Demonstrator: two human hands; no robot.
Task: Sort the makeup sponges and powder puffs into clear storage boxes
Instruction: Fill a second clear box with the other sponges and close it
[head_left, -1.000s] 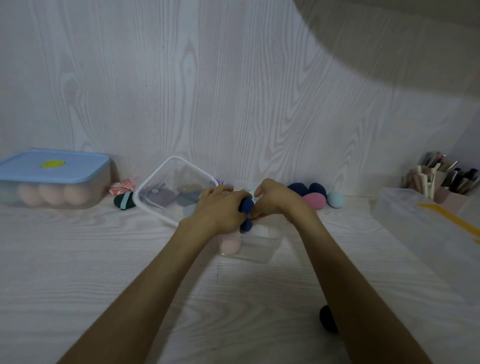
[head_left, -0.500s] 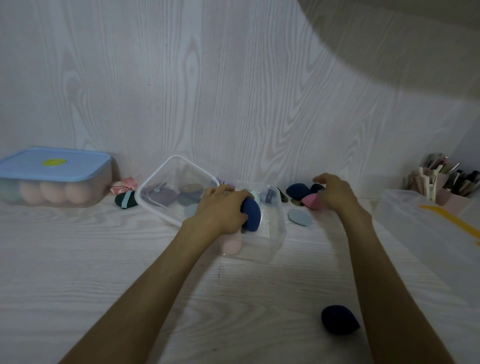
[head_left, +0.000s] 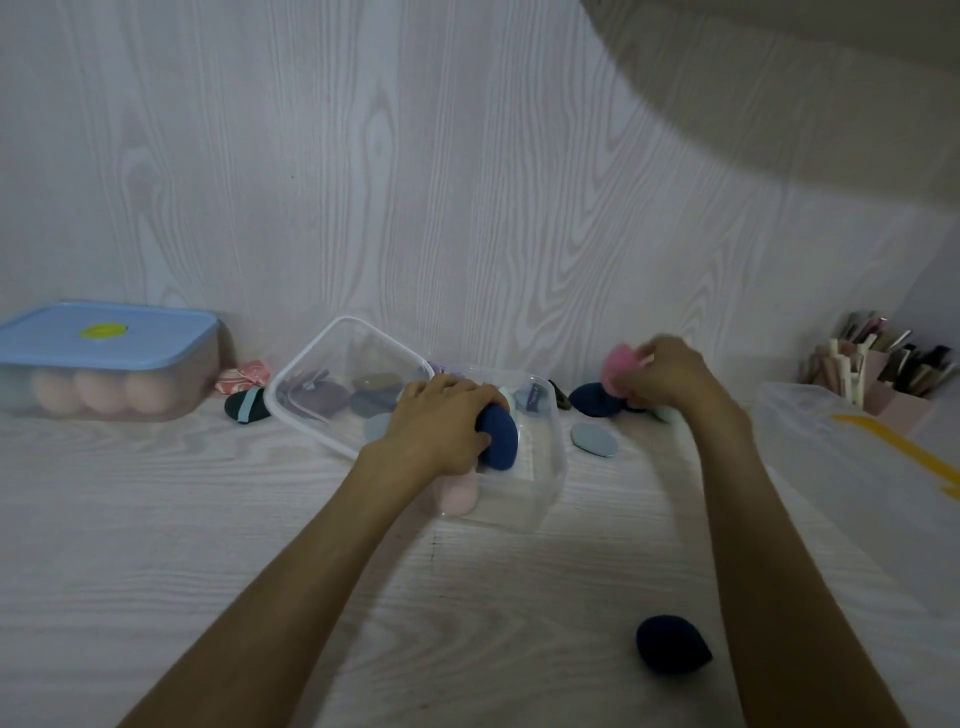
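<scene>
Over the clear box (head_left: 545, 470), the left hand (head_left: 436, 423) grips a navy sponge (head_left: 500, 439), while right of it the right hand (head_left: 667, 371) pinches a pink sponge (head_left: 618, 364).

The worktop (head_left: 156, 519) and the wall (head_left: 363, 182) show a pale, whitewashed wood grain with a matt finish. The open box (head_left: 550, 467) is clear, smooth plastic with a slight gloss, as is its lid (head_left: 332, 358) leaning beside it. The closed box (head_left: 104, 384) has frosted plastic walls under an opaque, smooth blue plastic lid. The navy sponge (head_left: 498, 436) looks like soft, matt foam; so do the pink sponge (head_left: 621, 364) and the dark sponge (head_left: 672, 644).
</scene>
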